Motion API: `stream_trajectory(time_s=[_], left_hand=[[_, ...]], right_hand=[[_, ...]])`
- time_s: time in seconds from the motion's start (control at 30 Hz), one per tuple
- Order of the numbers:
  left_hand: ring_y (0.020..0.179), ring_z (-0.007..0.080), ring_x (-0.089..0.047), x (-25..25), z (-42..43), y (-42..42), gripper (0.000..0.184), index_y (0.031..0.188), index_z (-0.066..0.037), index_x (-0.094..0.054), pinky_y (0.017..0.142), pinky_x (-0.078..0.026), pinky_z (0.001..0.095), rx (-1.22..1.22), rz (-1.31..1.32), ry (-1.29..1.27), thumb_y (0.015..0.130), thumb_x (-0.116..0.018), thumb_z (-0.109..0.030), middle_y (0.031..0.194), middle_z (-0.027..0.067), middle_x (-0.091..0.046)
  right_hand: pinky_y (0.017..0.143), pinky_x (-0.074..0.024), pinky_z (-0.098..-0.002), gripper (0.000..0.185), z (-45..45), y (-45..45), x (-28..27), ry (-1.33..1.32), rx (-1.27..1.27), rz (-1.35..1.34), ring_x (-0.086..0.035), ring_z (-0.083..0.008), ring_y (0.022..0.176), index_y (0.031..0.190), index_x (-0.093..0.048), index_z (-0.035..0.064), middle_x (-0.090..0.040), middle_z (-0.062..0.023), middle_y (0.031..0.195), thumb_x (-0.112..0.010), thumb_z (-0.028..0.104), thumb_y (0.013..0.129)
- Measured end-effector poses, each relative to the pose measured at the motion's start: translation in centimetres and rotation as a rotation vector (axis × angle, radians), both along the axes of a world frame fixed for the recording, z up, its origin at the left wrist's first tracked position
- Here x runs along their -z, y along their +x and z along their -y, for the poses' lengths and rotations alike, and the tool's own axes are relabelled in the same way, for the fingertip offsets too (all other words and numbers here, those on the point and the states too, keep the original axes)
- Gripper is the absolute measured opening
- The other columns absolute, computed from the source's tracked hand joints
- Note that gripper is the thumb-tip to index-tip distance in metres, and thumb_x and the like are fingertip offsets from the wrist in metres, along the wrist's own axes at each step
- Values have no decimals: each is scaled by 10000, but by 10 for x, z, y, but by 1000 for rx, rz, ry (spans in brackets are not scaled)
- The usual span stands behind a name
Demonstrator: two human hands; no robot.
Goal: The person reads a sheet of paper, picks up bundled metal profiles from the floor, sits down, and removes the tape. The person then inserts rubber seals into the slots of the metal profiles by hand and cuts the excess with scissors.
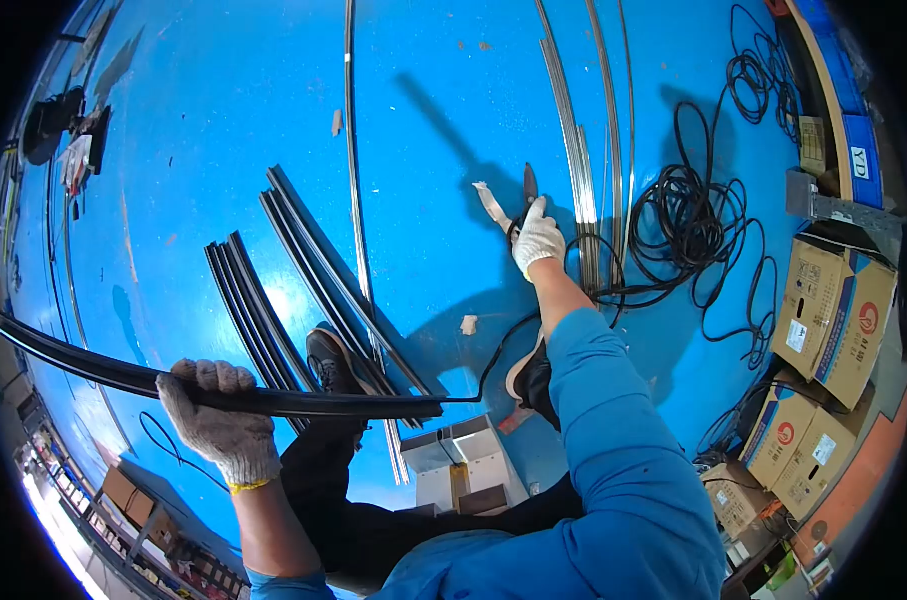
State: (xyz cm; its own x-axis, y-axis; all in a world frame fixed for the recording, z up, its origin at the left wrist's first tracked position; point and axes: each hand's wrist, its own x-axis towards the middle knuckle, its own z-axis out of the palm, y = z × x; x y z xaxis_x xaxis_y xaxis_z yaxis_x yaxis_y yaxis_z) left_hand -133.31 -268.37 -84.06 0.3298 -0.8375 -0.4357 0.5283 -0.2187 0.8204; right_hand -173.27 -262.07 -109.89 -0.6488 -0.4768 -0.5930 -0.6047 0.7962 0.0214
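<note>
My left hand (223, 425), in a greyish knit glove, is closed around a long black profile strip (343, 403). The strip lies roughly crosswise in front of me. From its right end a thin black cord (500, 352) bends up toward my right hand (539, 243). That hand, in a white knit glove, is closed on a tool with a dark pointed blade (529, 182); the tool's handle is hidden by the fingers. A pale, narrow strip (493, 208) sticks out beside the blade; whether the hand holds it, I cannot tell.
Black profiles (258, 310) and metallic strips (583, 180) lie on the blue floor (433, 90). A tangled black cord (688, 215) is piled at the right, near cardboard boxes (823, 310). Between my feet stands a pale divided box (473, 465). My shoe (333, 360) touches the profiles' area.
</note>
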Motion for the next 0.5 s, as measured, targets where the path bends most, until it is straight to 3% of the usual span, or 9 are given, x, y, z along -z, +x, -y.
stream_trajectory(time_s=[0.2, 0.3, 0.33, 0.37, 0.43, 0.5], left_hand=[[615, 172, -469, -6, 6, 21, 359, 895, -122, -555, 583, -437, 335, -67, -111, -88, 1045, -561, -448, 708, 5, -470], [619, 191, -460, -18, 9, 35, 370, 850, -128, -500, 589, -417, 371, -197, -187, -105, 1062, -500, -431, 704, 21, -445], [622, 200, -471, -20, 9, 40, 385, 826, -130, -473, 590, -420, 382, -252, -182, -113, 1063, -483, -433, 701, 29, -446], [606, 205, -479, -15, 11, 58, 406, 814, -134, -464, 577, -437, 388, -258, -215, -119, 1066, -465, -452, 690, 31, -457], [589, 210, -486, -18, 6, 84, 428, 801, -138, -455, 564, -453, 395, -271, -251, -155, 1070, -447, -471, 679, 32, -467], [574, 231, -471, -37, 2, 91, 465, 786, -126, -411, 555, -445, 407, -433, -349, -98, 1078, -388, -488, 672, 43, -458]], right_hand=[[879, -573, -497, 608, -17, -36, -37, -83, 225, 50, -696, -449, 1054, 1483, -434, 21, -664, -293, 1203, -669, 173, 944], [823, -574, -439, 431, -50, -34, -76, -545, 209, 30, -730, -379, 972, 1323, -554, 13, -716, -232, 1029, -658, 117, 917], [823, -574, -439, 431, -63, -24, -102, -529, 214, 37, -730, -379, 972, 1323, -554, 13, -716, -232, 1029, -658, 117, 917], [790, -570, -405, 410, -68, -9, -141, -733, 372, 333, -726, -330, 910, 1292, -559, 8, -714, -197, 948, -669, 107, 909], [757, -565, -372, 389, -85, 33, -202, -952, 522, 645, -722, -281, 848, 1261, -564, 2, -712, -162, 866, -680, 96, 901], [712, -551, -338, 385, -127, 79, -254, -1384, 441, 937, -669, -217, 757, 1275, -551, 3, -650, -104, 794, -674, 78, 919]])
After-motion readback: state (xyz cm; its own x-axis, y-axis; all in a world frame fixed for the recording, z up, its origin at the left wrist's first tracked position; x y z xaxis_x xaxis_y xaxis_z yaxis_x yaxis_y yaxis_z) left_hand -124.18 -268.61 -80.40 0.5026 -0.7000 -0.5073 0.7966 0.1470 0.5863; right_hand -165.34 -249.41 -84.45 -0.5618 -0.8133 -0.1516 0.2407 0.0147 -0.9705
